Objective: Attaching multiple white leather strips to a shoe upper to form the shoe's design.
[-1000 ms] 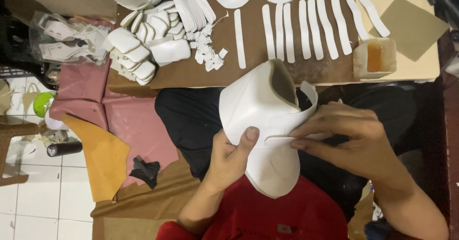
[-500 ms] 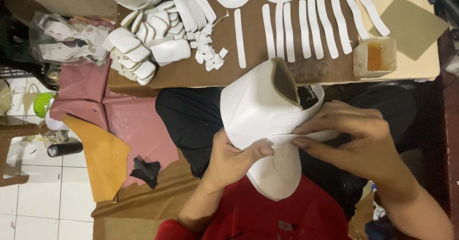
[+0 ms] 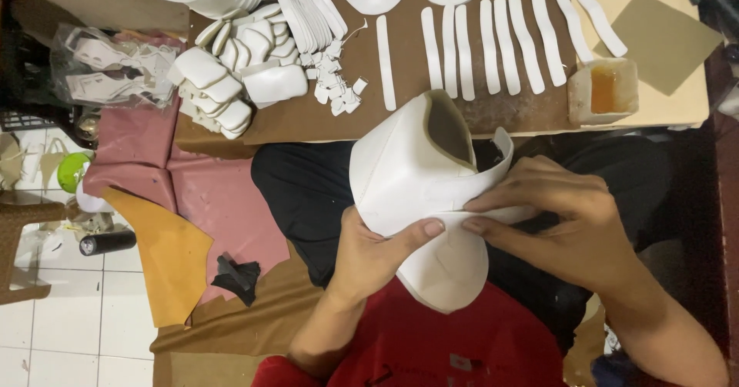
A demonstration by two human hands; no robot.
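The person holds a white shoe piece (image 3: pixel 416 179) over their lap, just in front of the near edge of the brown table (image 3: pixel 462 113). The left hand (image 3: pixel 377 252) holds it from below, with the thumb pressed flat on the white front. The right hand (image 3: pixel 570 221) comes in from the other side. Its fingers (image 3: pixel 493 201) are pressed together and pinch a thin white strip (image 3: pixel 493 216) against the shoe piece. The two hands nearly meet in the middle.

On the table, a row of long white strips (image 3: pixel 493 36) lies side by side near the far edge. A pile of small white pieces (image 3: pixel 231 87) sits at the left end of the table. A small square tub (image 3: pixel 604 90) with something orange in it stands near the right end, close to the near edge. Pink (image 3: pixel 223 202) and yellow sheets (image 3: pixel 169 256) lie on the floor, to the left of the person.
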